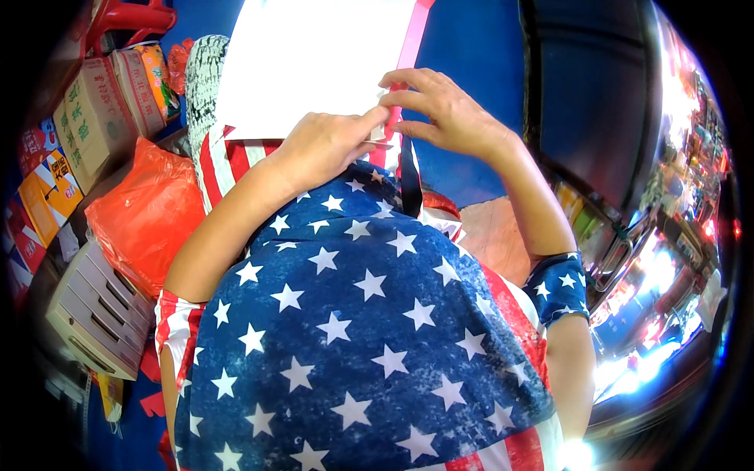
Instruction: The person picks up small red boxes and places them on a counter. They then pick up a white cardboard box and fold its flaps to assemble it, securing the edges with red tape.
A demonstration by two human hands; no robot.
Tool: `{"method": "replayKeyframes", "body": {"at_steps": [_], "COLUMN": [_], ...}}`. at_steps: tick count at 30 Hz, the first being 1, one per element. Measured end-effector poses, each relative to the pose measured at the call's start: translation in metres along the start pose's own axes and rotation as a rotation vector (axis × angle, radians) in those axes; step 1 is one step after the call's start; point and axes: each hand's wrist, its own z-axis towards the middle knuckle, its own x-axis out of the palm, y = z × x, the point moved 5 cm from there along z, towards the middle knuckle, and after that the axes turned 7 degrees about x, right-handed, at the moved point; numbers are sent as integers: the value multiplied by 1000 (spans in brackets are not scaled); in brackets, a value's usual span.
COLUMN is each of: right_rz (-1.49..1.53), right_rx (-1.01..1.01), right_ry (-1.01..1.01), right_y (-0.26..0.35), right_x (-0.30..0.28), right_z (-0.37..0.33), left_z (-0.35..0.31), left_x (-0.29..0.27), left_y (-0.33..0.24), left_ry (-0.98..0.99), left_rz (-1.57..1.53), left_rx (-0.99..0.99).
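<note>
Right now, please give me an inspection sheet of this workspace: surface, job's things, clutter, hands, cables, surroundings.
Surface: blue surface under the work.
Job's things: white sheet with a pink strip along its right edge.
Clutter: orange bag, cardboard boxes, beige drawer unit, grey patterned cloth, all to the left.
Hands: left hand and right hand meet at the sheet's lower right corner, fingers pinching a small piece there; what it is cannot be told.
Cables: nothing seen.
Surroundings: red stool at top left; bright lit shelves at right, blurred.
</note>
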Motion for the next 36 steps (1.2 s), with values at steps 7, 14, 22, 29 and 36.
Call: {"method": "replayKeyframes", "body": {"at_steps": [7, 14, 22, 29, 36], "right_rz": [156, 141, 143, 154, 113], "right_rx": [105, 87, 99, 79, 35], "right_ry": [129, 147, 168, 171, 143], "right_y": [1, 2, -1, 0, 6], "right_x": [3, 6, 12, 9, 15], "right_z": [4, 8, 12, 12, 20], "left_z": [-2, -18, -25, -23, -23], "left_x": [1, 5, 1, -3, -1], "left_y": [2, -5, -5, -9, -8], "left_ry": [47, 12, -72, -127, -115], "left_rz": [4, 143, 134, 154, 195], "left_rx": [-58, 19, 25, 51, 27]}}
